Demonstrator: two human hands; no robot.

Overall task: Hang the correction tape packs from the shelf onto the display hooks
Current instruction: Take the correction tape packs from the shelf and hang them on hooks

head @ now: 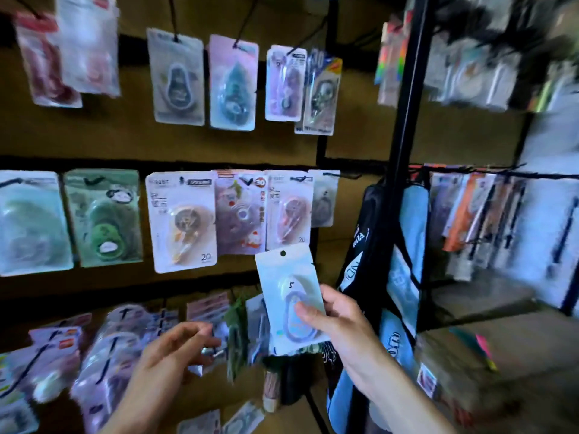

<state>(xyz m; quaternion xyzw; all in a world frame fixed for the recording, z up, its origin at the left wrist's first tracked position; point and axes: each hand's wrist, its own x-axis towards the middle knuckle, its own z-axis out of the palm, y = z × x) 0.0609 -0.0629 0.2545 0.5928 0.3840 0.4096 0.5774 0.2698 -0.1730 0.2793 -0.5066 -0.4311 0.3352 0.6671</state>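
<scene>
One correction tape pack (pixel 293 300), upright with hang-hole uppermost, is pinched by the right hand (pixel 341 321); left hand (pixel 170 349) loosely spread.

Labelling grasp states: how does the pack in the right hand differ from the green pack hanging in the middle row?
The held pack is pale blue-white, gripped by the right hand, tilted, its hang hole empty. The green pack is green, hangs straight on a hook, untouched. Both are carded blister packs.

The held pack (pixel 289 296) is pale blue-white, the hanging bag (pixel 404 277) black and light blue, the avocado-print pack (pixel 103 217) seemingly green.
</scene>
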